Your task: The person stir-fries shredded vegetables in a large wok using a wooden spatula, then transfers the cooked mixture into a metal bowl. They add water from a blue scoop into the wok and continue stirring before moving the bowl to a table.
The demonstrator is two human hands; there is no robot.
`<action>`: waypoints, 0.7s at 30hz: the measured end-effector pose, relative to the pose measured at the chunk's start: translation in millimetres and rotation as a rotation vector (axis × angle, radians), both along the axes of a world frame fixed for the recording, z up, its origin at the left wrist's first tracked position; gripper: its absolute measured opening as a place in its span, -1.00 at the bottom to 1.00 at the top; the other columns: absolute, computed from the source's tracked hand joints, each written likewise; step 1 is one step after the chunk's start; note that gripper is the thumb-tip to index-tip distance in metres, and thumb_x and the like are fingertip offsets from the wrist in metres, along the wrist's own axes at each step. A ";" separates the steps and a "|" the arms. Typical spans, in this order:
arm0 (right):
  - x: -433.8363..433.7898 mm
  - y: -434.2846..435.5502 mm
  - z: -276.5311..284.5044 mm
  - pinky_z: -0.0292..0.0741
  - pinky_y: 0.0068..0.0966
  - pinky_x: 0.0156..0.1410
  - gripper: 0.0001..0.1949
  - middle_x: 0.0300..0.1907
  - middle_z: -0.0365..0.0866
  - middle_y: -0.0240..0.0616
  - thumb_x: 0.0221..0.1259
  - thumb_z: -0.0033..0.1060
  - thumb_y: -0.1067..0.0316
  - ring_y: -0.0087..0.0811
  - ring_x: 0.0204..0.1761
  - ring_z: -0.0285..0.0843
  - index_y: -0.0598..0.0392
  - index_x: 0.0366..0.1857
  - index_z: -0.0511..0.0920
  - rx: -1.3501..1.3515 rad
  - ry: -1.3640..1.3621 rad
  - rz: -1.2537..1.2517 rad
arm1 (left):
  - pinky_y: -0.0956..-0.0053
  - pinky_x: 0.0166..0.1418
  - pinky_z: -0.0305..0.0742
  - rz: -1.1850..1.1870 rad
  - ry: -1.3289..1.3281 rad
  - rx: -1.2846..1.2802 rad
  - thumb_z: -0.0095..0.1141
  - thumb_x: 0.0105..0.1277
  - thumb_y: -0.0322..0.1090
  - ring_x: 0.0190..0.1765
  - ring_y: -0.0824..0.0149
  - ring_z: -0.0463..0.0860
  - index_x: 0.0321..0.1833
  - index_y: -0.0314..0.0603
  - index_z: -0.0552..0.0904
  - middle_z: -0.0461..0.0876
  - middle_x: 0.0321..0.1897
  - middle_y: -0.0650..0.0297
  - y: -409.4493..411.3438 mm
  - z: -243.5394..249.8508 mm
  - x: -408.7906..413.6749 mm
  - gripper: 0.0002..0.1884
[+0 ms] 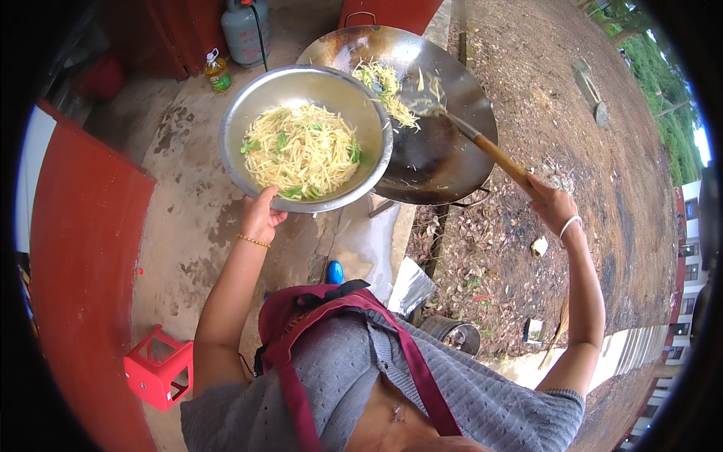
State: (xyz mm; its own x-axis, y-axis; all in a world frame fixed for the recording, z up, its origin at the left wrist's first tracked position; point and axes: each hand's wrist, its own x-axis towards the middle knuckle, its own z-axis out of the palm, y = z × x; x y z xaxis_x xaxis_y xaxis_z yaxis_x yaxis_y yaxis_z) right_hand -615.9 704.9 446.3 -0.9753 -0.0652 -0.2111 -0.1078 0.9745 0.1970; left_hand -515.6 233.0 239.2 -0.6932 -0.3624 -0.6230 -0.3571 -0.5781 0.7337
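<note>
My left hand (pixel 263 216) grips the near rim of a wide stainless steel bowl (pixel 229 133), its thumb over the edge. Shredded pale vegetable, likely potato, mixed with green pepper pieces (pixel 302 150) fills the bowl's bottom. In my right hand (pixel 552 204) is the wooden handle of a metal wok spatula (pixel 497 155). The spatula's head is blurred inside a large steel wok (pixel 440 164). A smaller heap of the same shreds (pixel 387 93) lies in the wok, beside the bowl. The bowl's right side overlaps the wok's left edge in my view.
A grey gas cylinder (pixel 245 34) and an oil bottle (pixel 217 72) stand on the concrete floor (pixel 186 192) at upper left. A red plastic stool (pixel 158 367) is at lower left. A metal bucket (pixel 452 333) sits right of my body, near leaf-strewn ground (pixel 508 271).
</note>
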 end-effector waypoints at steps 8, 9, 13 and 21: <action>-110.1 35.1 -82.2 0.34 -0.56 -0.65 -0.44 -0.61 0.45 -0.36 0.04 0.13 0.43 -0.57 -0.68 0.36 -0.35 0.20 0.38 -0.181 -0.484 -0.239 | 0.43 -0.33 0.31 0.115 -0.137 -0.117 0.14 0.07 -0.31 -0.27 0.49 0.44 -0.10 0.05 0.49 0.49 -0.28 0.48 10.7 5.7 5.9 -0.70; -120.9 23.6 -109.2 0.43 -0.48 -0.41 -0.48 -0.46 0.54 -0.24 0.03 0.15 0.31 -0.41 -0.50 0.49 -0.32 0.17 0.39 -0.214 -0.440 -0.265 | 0.42 -0.32 0.30 0.130 -0.149 -0.125 0.14 0.07 -0.32 -0.26 0.49 0.44 -0.09 0.05 0.49 0.49 -0.27 0.49 11.0 6.3 6.5 -0.69; -174.5 -11.4 -246.2 0.47 -0.28 -0.09 -0.34 -0.19 0.60 -0.02 -0.01 0.26 0.33 -0.14 -0.16 0.61 -0.40 0.26 0.27 -0.313 -0.153 -0.040 | 0.38 -0.35 0.37 0.176 -0.174 -0.107 0.11 0.07 -0.34 -0.20 0.46 0.49 -0.08 -0.02 0.49 0.50 -0.23 0.44 12.0 8.1 7.3 -0.69; -158.3 -68.9 -289.0 0.42 -0.50 0.05 -0.37 -0.06 0.60 -0.18 -0.06 0.32 0.37 -0.37 -0.06 0.58 -0.44 0.19 0.37 -0.852 -0.036 -0.228 | 0.37 -0.34 0.45 0.118 -0.055 -0.080 0.06 0.11 -0.38 -0.25 0.41 0.56 -0.11 -0.10 0.50 0.55 -0.29 0.33 7.8 8.5 4.4 -0.75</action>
State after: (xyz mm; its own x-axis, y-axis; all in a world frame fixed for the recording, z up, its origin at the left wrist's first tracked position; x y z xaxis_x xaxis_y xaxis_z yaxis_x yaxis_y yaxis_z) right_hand -774.1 636.0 157.3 -0.9775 -0.0188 -0.2103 0.1153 0.7869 -0.6062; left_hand -511.1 240.8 247.8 -0.6081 -0.4899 -0.6247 -0.3311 -0.5587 0.7604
